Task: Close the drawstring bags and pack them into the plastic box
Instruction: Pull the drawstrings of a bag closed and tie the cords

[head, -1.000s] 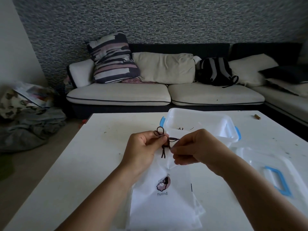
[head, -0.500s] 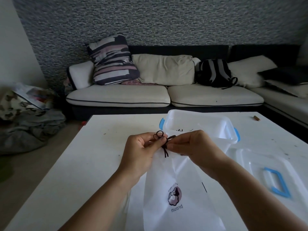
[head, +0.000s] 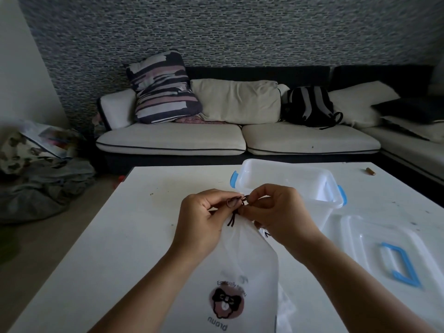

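My drawstring bag (head: pixel 247 265) looks thin, matt white; the plastic box (head: pixel 286 181) is translucent and glossy, on a smooth white bench (head: pixel 134 231).

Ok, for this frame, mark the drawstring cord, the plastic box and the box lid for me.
drawstring cord (head: pixel 232 219), head view, on the loose dark ends hanging below the fingers.
plastic box (head: pixel 278 165), head view, on its far rim.
box lid (head: pixel 360 239), head view, on the clear panel left of its blue handle.

Both forearms reach toward 12 o'clock; left hand (head: pixel 204 218) and right hand (head: pixel 280 212) meet, fingertips curled and pinching, thumbs nearly touching.
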### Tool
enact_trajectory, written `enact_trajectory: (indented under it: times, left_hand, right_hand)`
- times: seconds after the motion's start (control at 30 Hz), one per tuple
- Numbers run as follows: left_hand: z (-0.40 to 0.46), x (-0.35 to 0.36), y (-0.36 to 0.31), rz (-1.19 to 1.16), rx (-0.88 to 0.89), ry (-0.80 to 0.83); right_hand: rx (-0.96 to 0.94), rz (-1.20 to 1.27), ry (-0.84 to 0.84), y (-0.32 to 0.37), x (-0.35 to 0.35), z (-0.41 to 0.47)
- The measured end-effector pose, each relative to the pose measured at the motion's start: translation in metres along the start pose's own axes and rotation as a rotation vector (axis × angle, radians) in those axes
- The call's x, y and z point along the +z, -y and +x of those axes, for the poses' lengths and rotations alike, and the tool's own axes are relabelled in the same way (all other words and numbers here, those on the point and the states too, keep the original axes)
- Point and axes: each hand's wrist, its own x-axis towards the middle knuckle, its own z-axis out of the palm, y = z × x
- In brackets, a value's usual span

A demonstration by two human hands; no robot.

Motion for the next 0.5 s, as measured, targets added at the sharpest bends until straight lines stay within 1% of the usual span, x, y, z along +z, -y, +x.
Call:
enact_trajectory:
  times: [0.07,0.17,0.23,0.37,0.43,0.5]
  left_hand:
    - [0.000,0.000,0.000,0.048,0.051,0.029]
    - [-0.001,0.000,0.003,0.054,0.070,0.055]
    - [-0.001,0.000,0.004,0.074,0.095,0.062]
    - [0.001,0.001,0.003,0.141,0.154,0.041]
    - [0.003,0.001,0.002,0.145,0.163,0.048]
    - [0.003,-0.001,0.002,0.122,0.160,0.064]
  right_hand:
    - [0.058,0.009,0.016,-0.003,0.000,0.002]
    - [0.103,0.030,0.076,-0.010,0.004,0.003]
    - [0.092,0.070,0.090,-0.014,0.005,0.003]
    - [0.040,0.047,0.031,-0.013,0.004,0.005]
    - [0.095,0.094,0.073,-0.009,0.001,0.006]
    - [0.198,0.218,0.161,-0.010,-0.005,0.008]
